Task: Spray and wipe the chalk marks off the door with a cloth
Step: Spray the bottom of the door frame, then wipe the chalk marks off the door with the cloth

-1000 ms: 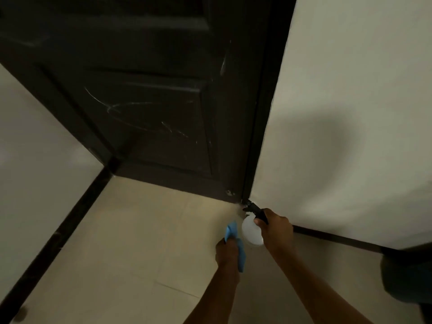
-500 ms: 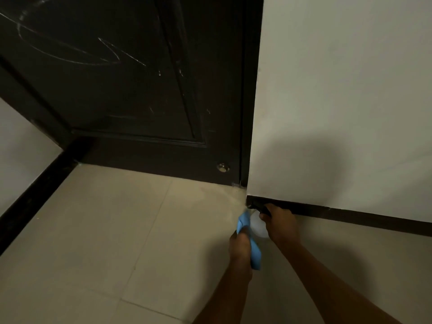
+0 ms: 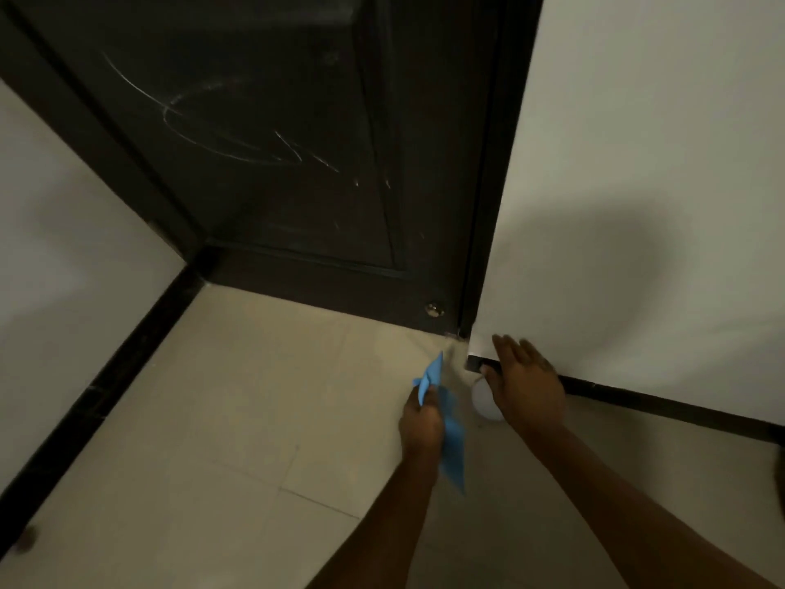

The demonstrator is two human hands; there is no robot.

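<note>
The right hand (image 3: 524,386), closed on the spray bottle (image 3: 484,403) half a second ago, now hovers over it with fingers spread wide; the bottle stands on the floor (image 3: 255,418) beside the skirting (mostly hidden); the left hand (image 3: 420,420) still grips the blue cloth (image 3: 448,427); chalk marks (image 3: 238,129) remain on the door (image 3: 297,206).

One door (image 3: 297,163), one blue cloth (image 3: 446,423), two hands, probably one white spray bottle (image 3: 482,403)

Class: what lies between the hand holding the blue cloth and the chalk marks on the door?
Head view: only bare floor and the door's dark lower panel.
</note>
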